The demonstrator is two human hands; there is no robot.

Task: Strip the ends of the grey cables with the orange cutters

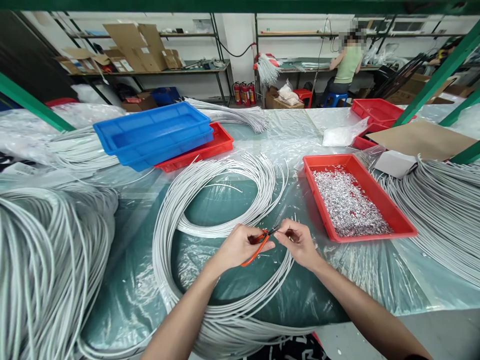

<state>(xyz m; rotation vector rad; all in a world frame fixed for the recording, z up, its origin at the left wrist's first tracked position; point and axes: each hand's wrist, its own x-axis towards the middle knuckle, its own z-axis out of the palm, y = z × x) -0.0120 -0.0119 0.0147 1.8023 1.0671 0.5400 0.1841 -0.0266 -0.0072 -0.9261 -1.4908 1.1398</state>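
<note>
The left hand [240, 246] is closed around the orange pliers [258, 247], gripping the handles. The long axis of the pliers runs from lower left to upper right: the handles go down toward the person, and the dark tip points up and to the right, toward the right hand [300, 242]. The right hand is pinched on something very small at the tip of the pliers; it is too small to tell what it is. Both hands are over the near part of the white cable loop [221, 200], which lies flat on the table [337, 280] covered with clear plastic film.

Just right of the hands stands a red tray [403, 225]; its long side runs away from the person, and it is filled with small shiny metal pieces [347, 202]. Farther left there are stacked blue trays [150, 132] on top of another red tray [221, 142]; what is inside them is not visible. Big bundles of white cable [41, 260] lie at the left edge and also at the right edge [442, 210]. In the back a person in a green top [347, 62] sits at a bench
</note>
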